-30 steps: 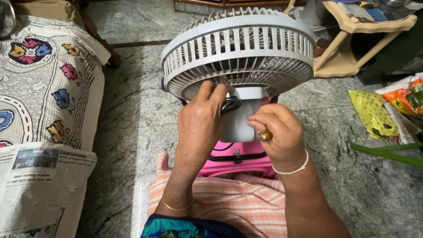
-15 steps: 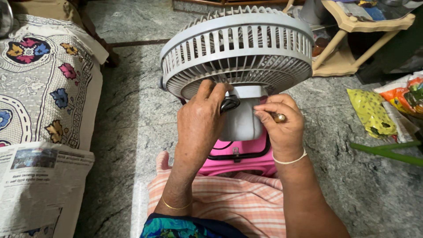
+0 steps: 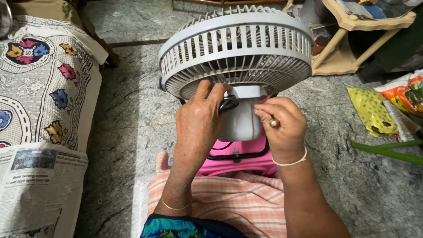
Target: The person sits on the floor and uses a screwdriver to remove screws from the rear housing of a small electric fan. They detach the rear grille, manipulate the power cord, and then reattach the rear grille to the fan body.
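Table fan point(image 3: 235, 48): grey, round slatted grille tilted face-up toward the camera, standing on the stone floor point(image 3: 128, 110) directly ahead of the person's knees; taken as the landmark for all entries below.
Motor housing point(image 3: 240, 119): pale grey, under the grille at the near side of the fan; pink base point(image 3: 238, 161) beneath it, with a black cable looped across.
Left hand point(image 3: 198, 128): fingers curled, tips hooked on the grille's lower rim, thumb side pressed on a black knob-like part point(image 3: 228, 104) at the housing's top; holding the fan.
Right hand point(image 3: 282, 128): closed narrow, fingertips against the right side of the housing; ring on one finger, white bangle at the wrist; whether it pinches anything small I cannot tell.
Striped cloth point(image 3: 220, 202): peach and white, over the lap, just near of the base.
Floral bedding point(image 3: 44, 83): left of the fan, well apart; newspaper point(image 3: 35, 185) on its near end.
Yellow bag point(image 3: 372, 112): right of the fan, on the floor.
Cream stool point(image 3: 352, 39): beyond and right of the fan.
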